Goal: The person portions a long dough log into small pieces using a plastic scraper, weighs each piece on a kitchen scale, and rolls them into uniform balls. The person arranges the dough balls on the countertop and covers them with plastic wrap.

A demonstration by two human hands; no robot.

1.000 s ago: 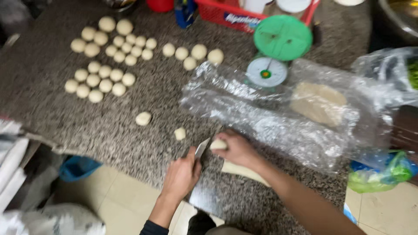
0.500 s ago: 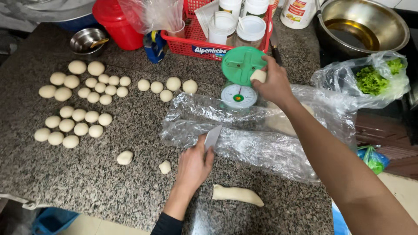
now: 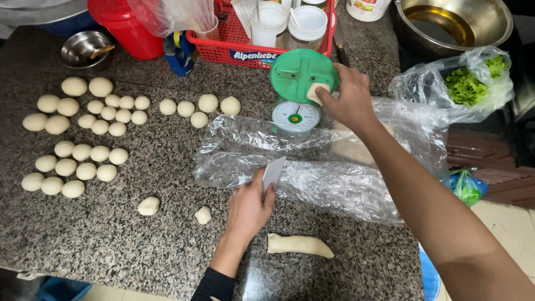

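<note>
Work surface: a speckled grey granite counter (image 3: 111, 245) filling most of the frame, with pale floor tile showing at the lower right edge. Along the top edge stand a red bucket (image 3: 125, 28), a small steel bowl (image 3: 83, 47), a red plastic basket (image 3: 262, 50) holding lidded tubs, and a large steel pan (image 3: 454, 22) of oil at upper right. A clear bag of green leaves (image 3: 468, 83) sits at right. Crinkled plastic wrap (image 3: 312, 173) lies across the centre.

Rolled dough balls (image 3: 78, 139) are grouped at the left, with a short row of four near the top centre; two rougher cut pieces (image 3: 173, 210) lie apart at lower centre. A tapered dough log (image 3: 300, 245) rests at bottom centre, just beside the left wrist.

The right hand (image 3: 348, 103) pinches a small pale dough piece (image 3: 317, 92) between fingertips and thumb, held on the green pan of the kitchen scale (image 3: 298, 92), upper centre. The left hand (image 3: 249, 209) is closed around a flat metal scraper (image 3: 273, 173), blade pointing up over the wrap's edge.
</note>
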